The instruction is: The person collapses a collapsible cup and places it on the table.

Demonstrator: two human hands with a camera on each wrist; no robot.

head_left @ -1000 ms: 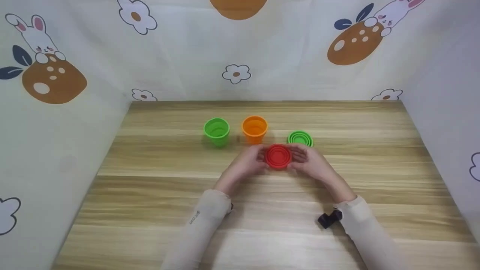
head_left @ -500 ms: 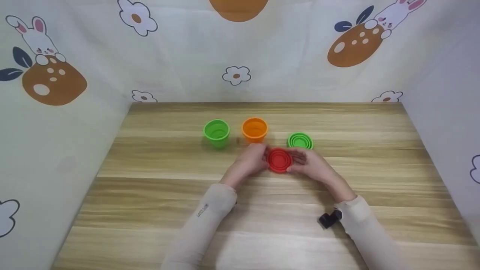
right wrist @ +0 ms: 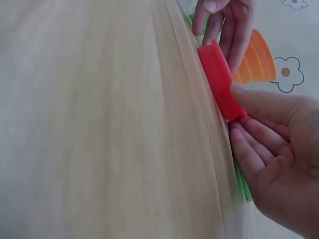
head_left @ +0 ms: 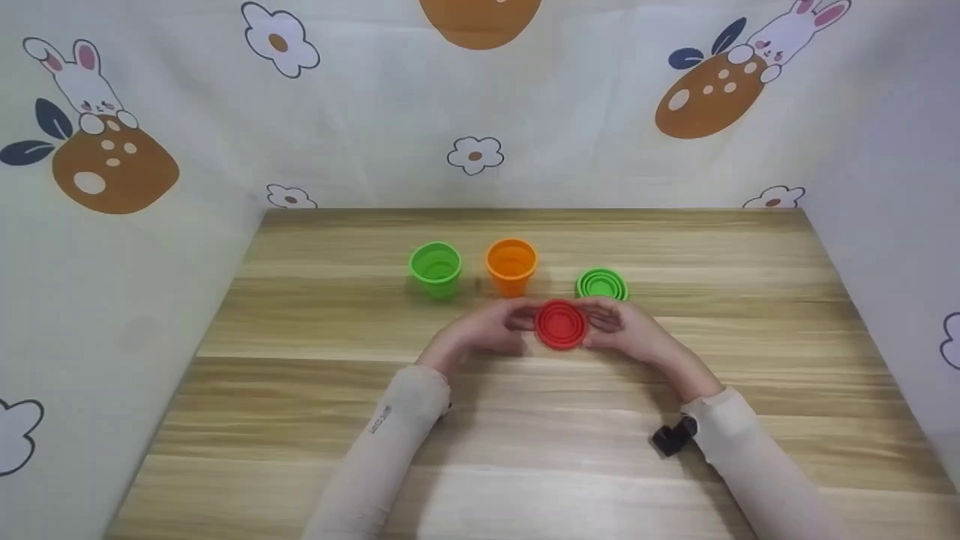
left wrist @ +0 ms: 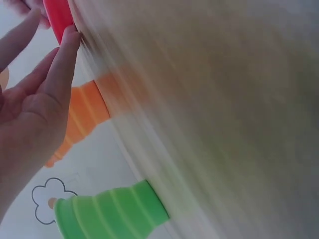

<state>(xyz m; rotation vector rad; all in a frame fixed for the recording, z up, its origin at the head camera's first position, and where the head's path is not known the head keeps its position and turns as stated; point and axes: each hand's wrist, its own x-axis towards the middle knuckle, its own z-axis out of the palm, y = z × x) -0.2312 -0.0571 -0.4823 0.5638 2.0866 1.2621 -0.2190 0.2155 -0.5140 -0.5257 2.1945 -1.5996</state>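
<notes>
A red collapsible cup (head_left: pixel 561 324), folded flat, lies low at the table between the two hands. My right hand (head_left: pixel 634 330) holds its right edge, thumb at the rim and fingers around the side, as the right wrist view shows on the red cup (right wrist: pixel 219 79). On the other side, my left hand (head_left: pixel 491 326) has its fingers extended to the cup's left edge, the thumb standing apart. In the left wrist view, a fingertip of the left hand (left wrist: pixel 37 99) is right at the red cup (left wrist: pixel 59 17). Just behind the right fingers sits a folded green collapsible cup (head_left: pixel 602 280), partly covered.
An orange cup (head_left: pixel 512 264) stands extended behind the left hand, and an extended green cup (head_left: pixel 436 268) stands left of it. A patterned cloth wall (head_left: pixel 375 112) closes the back of the wooden table (head_left: pixel 525 465). A black device (head_left: pixel 673 437) sits at the right wrist.
The red cup has come slightly nearer to me. My left hand first closed in on its edge, then drew back leftward with its thumb loosened. The right hand stays at the cup.
</notes>
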